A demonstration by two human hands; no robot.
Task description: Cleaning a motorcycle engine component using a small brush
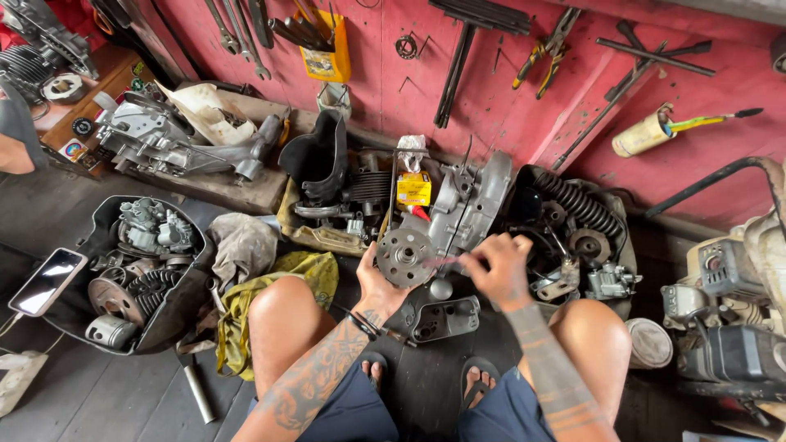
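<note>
The left hand (378, 288) grips the round metal disc (404, 256) over the knees, the right hand (501, 268) pinches a thin red tool (446, 260) against it, and the tool might slip and poke a finger.

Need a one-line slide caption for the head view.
Seated person's left hand holds a round metal disc part while the right hand works it with a thin tool, engine parts strewn around.

A grey metal disc (405, 256), a yellow box (413, 189), a yellow-green rag (304, 272), and a red wall (491, 106).
</note>
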